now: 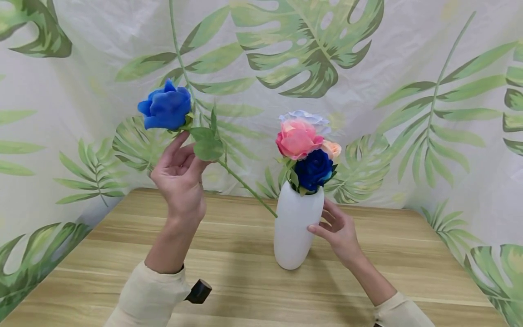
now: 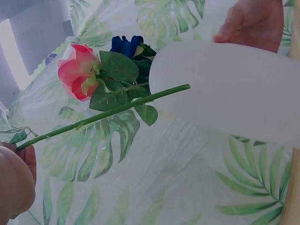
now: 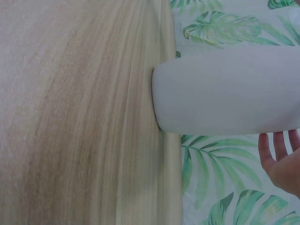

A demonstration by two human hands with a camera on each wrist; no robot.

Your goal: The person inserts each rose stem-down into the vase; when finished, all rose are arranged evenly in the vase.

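Observation:
My left hand [image 1: 191, 153] is raised and pinches the green stem [image 1: 245, 185] of a bright blue rose [image 1: 165, 109] just below its leaves. The stem slants down to the right, its cut end beside the neck of a white vase [image 1: 292, 229]. In the vase stand a pink rose [image 1: 298, 138], a dark blue rose [image 1: 313, 169], a peach bloom [image 1: 332, 148] and a pale one [image 1: 304, 117]. My right hand [image 1: 328, 223] rests against the vase's right side with relaxed fingers. The left wrist view shows the stem [image 2: 108, 112] crossing before the vase [image 2: 229, 89]. The right wrist view shows the vase [image 3: 225, 93] and fingertips [image 3: 280, 150].
The vase stands on a light wooden table [image 1: 245, 281]. A leaf-printed sheet [image 1: 429, 91] hangs close behind and at both sides. A small black wrist camera [image 1: 199, 291] sits at my left cuff.

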